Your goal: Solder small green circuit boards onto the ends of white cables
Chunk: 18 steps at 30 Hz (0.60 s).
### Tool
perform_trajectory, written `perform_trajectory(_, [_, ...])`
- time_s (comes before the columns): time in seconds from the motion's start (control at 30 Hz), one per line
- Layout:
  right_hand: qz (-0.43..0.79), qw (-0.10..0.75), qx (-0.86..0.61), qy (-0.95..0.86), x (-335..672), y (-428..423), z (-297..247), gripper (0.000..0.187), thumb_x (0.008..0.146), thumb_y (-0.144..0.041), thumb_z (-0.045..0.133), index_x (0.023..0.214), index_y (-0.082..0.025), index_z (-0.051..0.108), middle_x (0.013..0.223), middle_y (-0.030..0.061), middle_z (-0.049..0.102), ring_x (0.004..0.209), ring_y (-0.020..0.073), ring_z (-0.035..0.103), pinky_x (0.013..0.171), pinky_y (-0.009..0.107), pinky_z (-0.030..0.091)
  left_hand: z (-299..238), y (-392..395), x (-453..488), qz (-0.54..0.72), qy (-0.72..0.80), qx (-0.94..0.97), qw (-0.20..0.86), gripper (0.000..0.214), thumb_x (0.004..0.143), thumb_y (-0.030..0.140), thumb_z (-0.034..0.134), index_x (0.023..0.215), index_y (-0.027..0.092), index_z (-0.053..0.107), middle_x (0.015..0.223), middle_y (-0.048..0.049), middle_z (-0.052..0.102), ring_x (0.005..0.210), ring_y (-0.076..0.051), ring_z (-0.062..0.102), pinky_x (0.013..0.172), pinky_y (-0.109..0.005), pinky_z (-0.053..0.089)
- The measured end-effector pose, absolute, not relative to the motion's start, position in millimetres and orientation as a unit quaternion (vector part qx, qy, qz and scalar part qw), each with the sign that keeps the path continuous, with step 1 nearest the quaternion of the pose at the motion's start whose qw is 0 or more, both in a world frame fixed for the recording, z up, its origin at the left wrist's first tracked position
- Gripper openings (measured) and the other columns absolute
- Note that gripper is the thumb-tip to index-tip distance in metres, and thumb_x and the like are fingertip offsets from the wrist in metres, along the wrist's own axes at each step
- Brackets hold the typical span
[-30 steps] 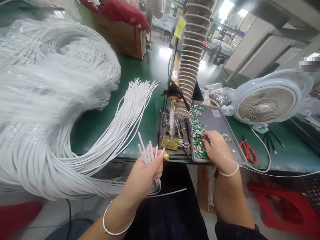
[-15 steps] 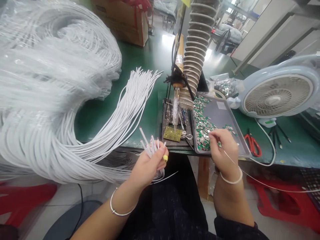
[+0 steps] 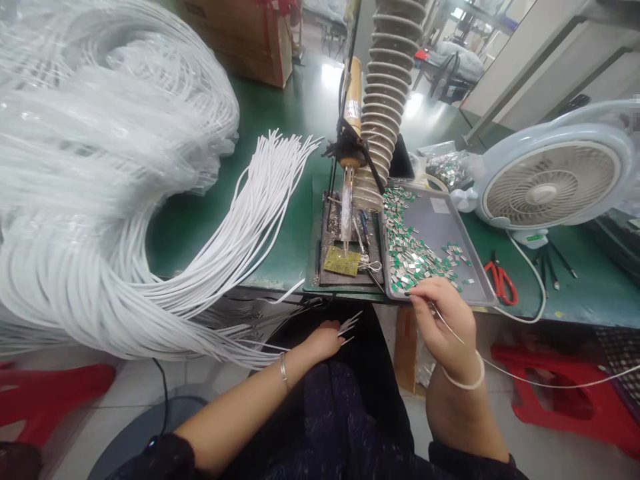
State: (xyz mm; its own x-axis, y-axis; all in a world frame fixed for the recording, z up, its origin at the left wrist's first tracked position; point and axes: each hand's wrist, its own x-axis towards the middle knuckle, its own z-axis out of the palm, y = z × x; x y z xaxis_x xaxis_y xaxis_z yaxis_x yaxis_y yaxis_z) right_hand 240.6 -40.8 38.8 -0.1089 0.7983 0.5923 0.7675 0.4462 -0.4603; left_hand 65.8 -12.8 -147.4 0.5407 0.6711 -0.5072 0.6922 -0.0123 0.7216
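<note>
My left hand is low over my dark lap, closed on a few white cable ends that fan out to the right. My right hand rests at the near edge of the grey metal tray, fingers pinched; a thin solder wire runs from it off to the right. Several small green and silver parts lie scattered in the tray. A mounted soldering iron points down at a yellow sponge on a dark stand.
A large bundle of white cables fills the left of the green bench, its ends spreading toward the stand. A ribbed hose rises behind the iron. A pale blue fan, red cutters and red stools are on the right.
My left hand dropped from beside the stand down to my lap with the cable ends. My right hand slid back from inside the tray to its near edge.
</note>
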Motion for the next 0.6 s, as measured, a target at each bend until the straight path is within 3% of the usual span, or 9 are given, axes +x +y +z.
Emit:
perform_trajectory(0.27, [0.034, 0.425, -0.525, -0.737, 242, -43, 33, 0.015, 0.083, -0.010, 0.052, 0.089, -0.021, 0.058, 0.078, 0.0027, 0.059, 0.076, 0.0164, 0.057, 0.068, 0.032, 0.047, -169, -13, 71, -0.117, 0.413, 0.736, 0.523, 0.032, 0.087, 0.031, 0.054, 0.116, 0.018, 0.055, 0.118, -0.0087, 0.057, 0.098, -0.021, 0.059, 0.081, -0.042, 0.051])
perform_trajectory(0.47, [0.042, 0.433, -0.526, -0.731, 240, -44, 33, 0.015, 0.083, -0.008, 0.051, 0.088, -0.021, 0.057, 0.078, 0.0023, 0.058, 0.074, 0.0157, 0.057, 0.067, 0.030, 0.046, -148, -16, 72, -0.078, 0.370, 0.753, 0.538, 0.030, 0.087, 0.031, 0.054, 0.114, 0.018, 0.056, 0.116, -0.0083, 0.058, 0.097, -0.021, 0.059, 0.081, -0.041, 0.051])
perform_trajectory(0.53, [0.050, 0.437, -0.525, -0.728, 241, -45, 34, 0.015, 0.083, -0.008, 0.051, 0.088, -0.021, 0.056, 0.078, 0.0020, 0.058, 0.074, 0.0152, 0.056, 0.068, 0.030, 0.046, -128, -15, 69, -0.037, 0.366, 0.751, 0.548, 0.026, 0.087, 0.032, 0.054, 0.106, 0.015, 0.059, 0.108, -0.0071, 0.062, 0.093, -0.020, 0.060, 0.080, -0.041, 0.050])
perform_trajectory(0.6, [0.058, 0.445, -0.527, -0.722, 241, -45, 34, 0.015, 0.083, -0.007, 0.051, 0.088, -0.021, 0.056, 0.078, 0.0019, 0.058, 0.074, 0.0150, 0.056, 0.068, 0.030, 0.046, -103, -16, 63, 0.012, 0.363, 0.742, 0.563, 0.019, 0.085, 0.030, 0.053, 0.086, 0.014, 0.063, 0.091, -0.0055, 0.064, 0.088, -0.021, 0.060, 0.080, -0.035, 0.047])
